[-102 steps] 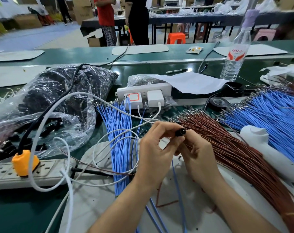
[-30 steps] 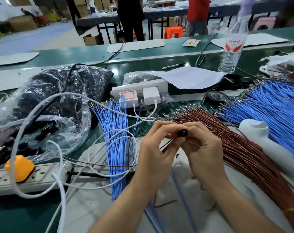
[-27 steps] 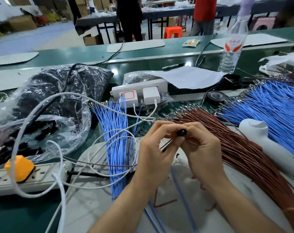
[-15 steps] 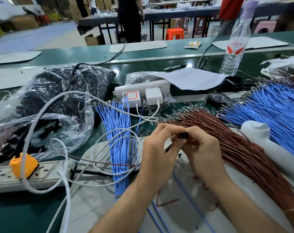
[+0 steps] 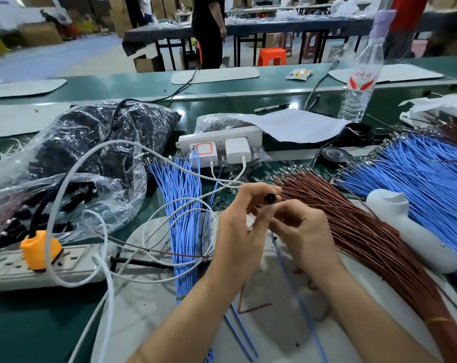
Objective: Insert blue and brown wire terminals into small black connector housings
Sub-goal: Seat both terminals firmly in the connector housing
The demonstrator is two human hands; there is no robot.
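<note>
While one black connector housing (image 5: 269, 198) is held in mid-air above the white mat (image 5: 143, 323), most of the job looks undone. Loose brown wires (image 5: 366, 231) fan out just right of the hands, with their bare metal terminals at the far end. A centre blue bundle (image 5: 181, 218) lies left of the hands, and a bigger blue pile (image 5: 418, 184) sits far right. The clear bag (image 5: 91, 158) at left looks packed with dark parts, probably spare housings, but it's too blurred to be sure. No stack of finished pieces is visible. A few stray blue and brown strands lie on the mat near the forearms; can't tell if they are fitted.

Left hand (image 5: 238, 231): fingers curled, thumb and forefinger pinching the housing, its round end facing the camera.

Right hand (image 5: 303, 231): close against the left, fingers curled in, tips tucked right under the housing. It seems to pinch a blue wire (image 5: 287, 271) that trails from under the hand down across the mat towards the person.

Whether that wire's terminal is already in the housing or only lined up is hidden by the fingers. Judgement: mid-insertion on a single piece, with plenty of wires left to do.
</note>
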